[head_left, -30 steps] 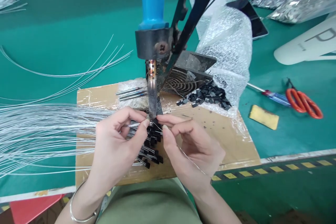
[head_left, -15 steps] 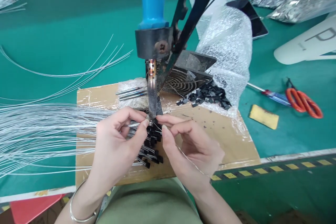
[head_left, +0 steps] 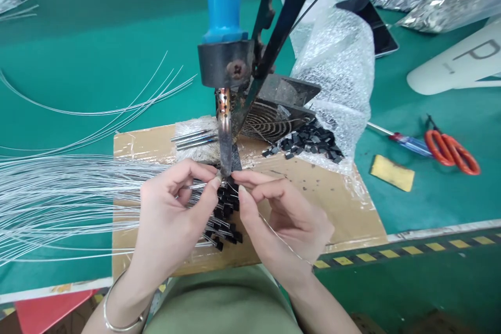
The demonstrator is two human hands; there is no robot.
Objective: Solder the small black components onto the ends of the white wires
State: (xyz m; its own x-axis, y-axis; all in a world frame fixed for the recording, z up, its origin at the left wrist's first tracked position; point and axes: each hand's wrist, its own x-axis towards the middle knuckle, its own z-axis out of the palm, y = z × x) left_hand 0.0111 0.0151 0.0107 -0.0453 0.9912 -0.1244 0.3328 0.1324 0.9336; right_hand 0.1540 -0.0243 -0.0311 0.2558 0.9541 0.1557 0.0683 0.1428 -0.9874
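A soldering iron (head_left: 223,5) with a blue handle is clamped tip-down in front of me. My left hand (head_left: 176,214) is closed at its tip, thumb and forefinger pinching a thin silvery wire whose end is hidden by the fingers. Just right of the tip, my right hand (head_left: 282,214) pinches a strand of solder wire (head_left: 279,236), which trails back over the palm to the wrist. Beneath both hands lie many silvery wires (head_left: 78,180) with black end pieces (head_left: 225,203), on a cardboard sheet (head_left: 313,193).
Behind the iron sit a black fan (head_left: 270,117) and a pile of small black pieces (head_left: 309,141) on bubble wrap (head_left: 336,73). To the right lie a screwdriver (head_left: 413,145), orange-handled scissors (head_left: 454,151) and a yellow sponge (head_left: 392,173). Metal rods (head_left: 195,139) rest left of the tip.
The whole view has shifted very slightly. Both hands keep their pinch at the iron's tip, with no other visible movement.
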